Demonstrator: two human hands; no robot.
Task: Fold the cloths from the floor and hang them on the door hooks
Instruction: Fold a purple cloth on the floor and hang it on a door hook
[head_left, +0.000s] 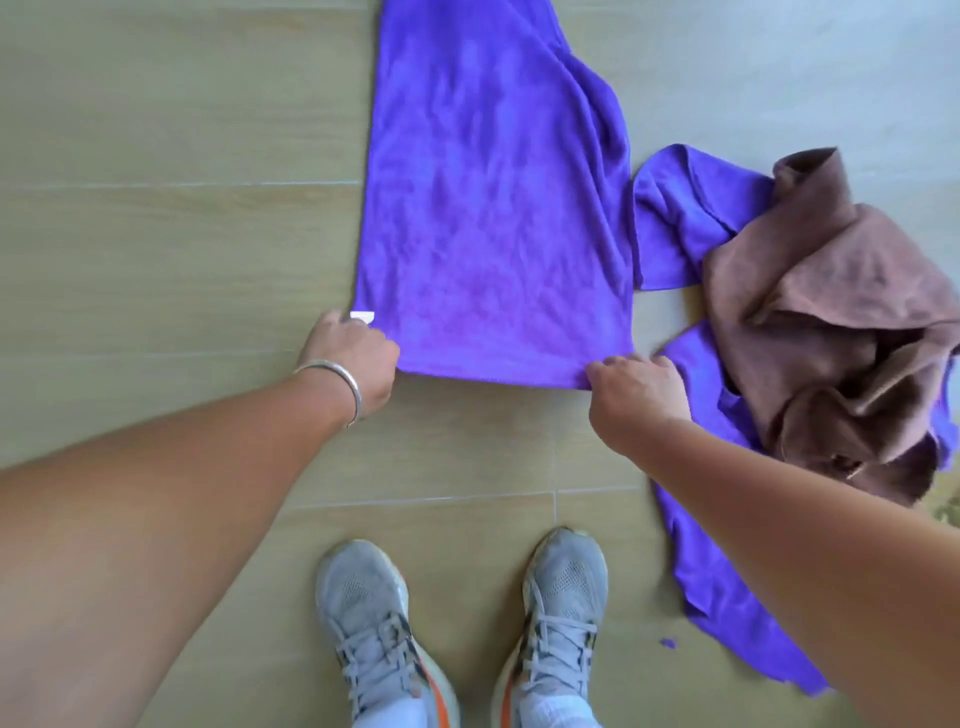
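spread cloth (493, 208) left of cloth heap (810, 312).

Count, head view: purple cloths (493, 208) 3 (one spread flat, one bunched (685, 218), one crumpled (727, 597) at right; the last two may be one piece, join hidden). Brown cloth (831, 322) 1. Hands 2: left (353, 358), right (636, 397). Grey shoes (363, 623) 2. Bracelet (337, 376) 1. White tag (362, 317) 1

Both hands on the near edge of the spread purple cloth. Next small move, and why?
Probably lift the near edge and carry it away from the feet to the far edge. The left hand and right hand each pinch a near corner of the purple cloth, which lies mostly flat on the floor, wrinkled only along its right side.
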